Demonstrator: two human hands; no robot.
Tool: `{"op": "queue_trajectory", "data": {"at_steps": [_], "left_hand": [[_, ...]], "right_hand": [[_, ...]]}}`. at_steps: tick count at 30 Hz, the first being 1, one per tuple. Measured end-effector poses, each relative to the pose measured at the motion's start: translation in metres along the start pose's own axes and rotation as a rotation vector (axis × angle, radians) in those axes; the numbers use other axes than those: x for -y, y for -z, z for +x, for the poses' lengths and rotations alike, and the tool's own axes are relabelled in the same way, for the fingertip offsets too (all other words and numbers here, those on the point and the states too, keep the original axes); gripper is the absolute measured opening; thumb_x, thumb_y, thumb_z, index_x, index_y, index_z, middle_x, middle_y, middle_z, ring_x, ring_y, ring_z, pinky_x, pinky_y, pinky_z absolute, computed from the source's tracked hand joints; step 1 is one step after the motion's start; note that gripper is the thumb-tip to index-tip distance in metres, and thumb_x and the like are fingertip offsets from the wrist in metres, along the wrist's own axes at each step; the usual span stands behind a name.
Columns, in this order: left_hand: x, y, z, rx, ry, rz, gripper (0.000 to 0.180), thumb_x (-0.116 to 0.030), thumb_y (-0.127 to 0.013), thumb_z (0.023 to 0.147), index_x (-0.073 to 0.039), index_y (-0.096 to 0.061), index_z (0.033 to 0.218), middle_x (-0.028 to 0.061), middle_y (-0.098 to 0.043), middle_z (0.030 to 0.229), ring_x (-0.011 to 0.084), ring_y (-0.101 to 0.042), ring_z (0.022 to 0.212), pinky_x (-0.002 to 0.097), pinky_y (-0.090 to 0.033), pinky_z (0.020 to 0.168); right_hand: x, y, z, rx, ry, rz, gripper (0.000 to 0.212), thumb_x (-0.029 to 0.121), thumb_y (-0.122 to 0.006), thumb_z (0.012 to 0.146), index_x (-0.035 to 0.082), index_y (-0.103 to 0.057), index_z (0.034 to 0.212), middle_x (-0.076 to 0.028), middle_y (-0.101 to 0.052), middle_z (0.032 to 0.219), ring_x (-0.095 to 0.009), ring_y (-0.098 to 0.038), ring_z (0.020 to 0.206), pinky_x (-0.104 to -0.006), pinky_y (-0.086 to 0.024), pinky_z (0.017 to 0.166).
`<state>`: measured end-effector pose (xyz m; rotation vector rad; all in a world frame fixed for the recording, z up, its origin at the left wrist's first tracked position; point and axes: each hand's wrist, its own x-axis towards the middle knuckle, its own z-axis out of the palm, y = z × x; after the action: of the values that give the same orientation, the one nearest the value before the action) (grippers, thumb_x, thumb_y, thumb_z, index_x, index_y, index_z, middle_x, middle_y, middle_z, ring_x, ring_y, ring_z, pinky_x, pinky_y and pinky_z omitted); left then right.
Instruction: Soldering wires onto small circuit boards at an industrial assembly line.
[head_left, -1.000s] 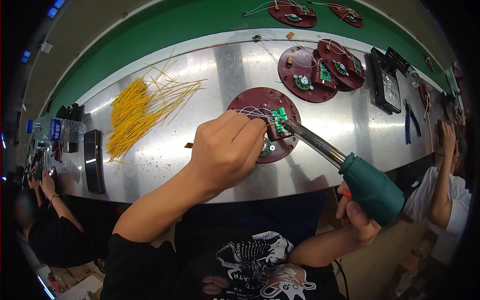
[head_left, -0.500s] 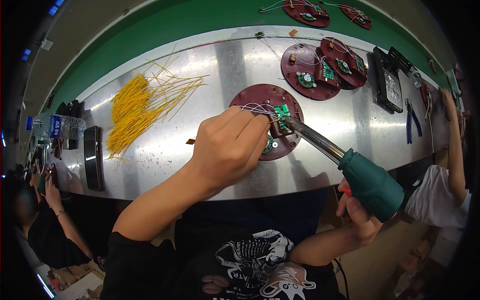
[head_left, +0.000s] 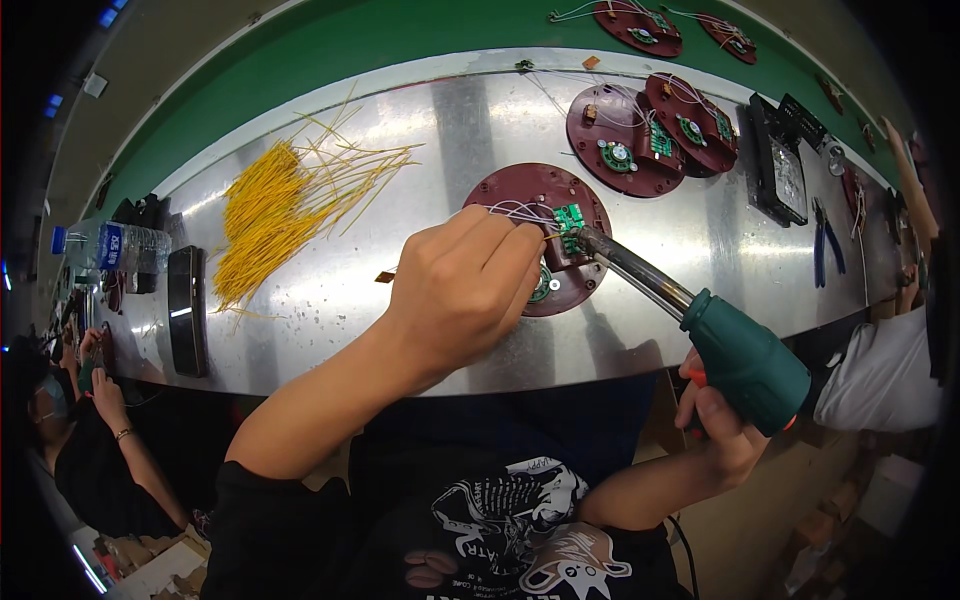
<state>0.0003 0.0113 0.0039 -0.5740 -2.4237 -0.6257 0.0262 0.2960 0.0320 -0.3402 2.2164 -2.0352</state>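
Left hand pinches narrowly; beside its fingertips, a green board (round maroon disc beneath); right hand grips soldering iron.

White lettering stands on the shirt below the left hand, and on the blue label of the bottle leftward.

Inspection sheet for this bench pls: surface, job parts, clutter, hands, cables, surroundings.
Surface: shiny metal bench, small specks towards the left.
Job parts: dark red round plate with green circuit board; soldering tool, tip at the board.
Clutter: yellow wires, phone, bottle left; blue-handled pliers right.
Hands: left hand over the plate, grip hidden; right hand holds the tool.
Cables: white wires on the plate; dark cord below the right forearm.
Surroundings: people both sides; more red plates beyond.
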Motion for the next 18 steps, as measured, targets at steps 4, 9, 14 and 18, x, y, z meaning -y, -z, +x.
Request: {"op": "queue_trajectory", "data": {"at_steps": [4, 9, 14, 18], "left_hand": [[0.0003, -0.0011, -0.0005, -0.01, -0.006, 0.0, 0.015, 0.003, -0.07, 0.074, 0.004, -0.066, 0.088, 0.0125, -0.063, 0.074, 0.027, -0.059, 0.062, 0.0364, -0.047, 0.054], [0.0018, -0.0021, -0.0016, 0.003, 0.002, 0.001, 0.015, 0.003, -0.07, 0.075, 0.004, -0.066, 0.088, 0.0123, -0.063, 0.074, 0.027, -0.059, 0.063, 0.0363, -0.047, 0.054], [0.0063, -0.0079, -0.0037, -0.061, -0.044, 0.04, 0.016, -0.002, -0.07, 0.071, -0.001, -0.062, 0.084, 0.0069, -0.052, 0.068, 0.0226, -0.054, 0.061, 0.035, -0.045, 0.05], [0.0073, -0.0097, -0.0037, -0.07, -0.051, 0.038, 0.016, -0.002, -0.07, 0.071, -0.001, -0.063, 0.085, 0.0069, -0.052, 0.068, 0.0226, -0.055, 0.061, 0.0351, -0.045, 0.05]], "right_hand": [[0.0053, -0.004, 0.0051, -0.024, -0.026, 0.129, 0.039, -0.003, -0.063, 0.073, -0.012, -0.064, 0.111, -0.016, -0.068, 0.088, -0.012, -0.057, 0.054, -0.0255, -0.046, 0.053], [0.0003, -0.002, 0.0059, -0.003, 0.025, 0.091, 0.042, 0.002, -0.061, 0.076, -0.013, -0.06, 0.115, -0.019, -0.065, 0.09, -0.014, -0.055, 0.051, -0.0255, -0.044, 0.05], [-0.0042, 0.0012, 0.0055, 0.039, 0.035, 0.019, 0.051, 0.015, -0.062, 0.081, -0.014, -0.053, 0.122, -0.022, -0.06, 0.093, -0.016, -0.052, 0.048, -0.0256, -0.042, 0.045], [-0.0033, -0.0002, 0.0053, 0.016, -0.012, 0.059, 0.052, 0.016, -0.062, 0.081, -0.014, -0.052, 0.122, -0.021, -0.059, 0.091, -0.017, -0.052, 0.048, -0.0253, -0.042, 0.044]]}}
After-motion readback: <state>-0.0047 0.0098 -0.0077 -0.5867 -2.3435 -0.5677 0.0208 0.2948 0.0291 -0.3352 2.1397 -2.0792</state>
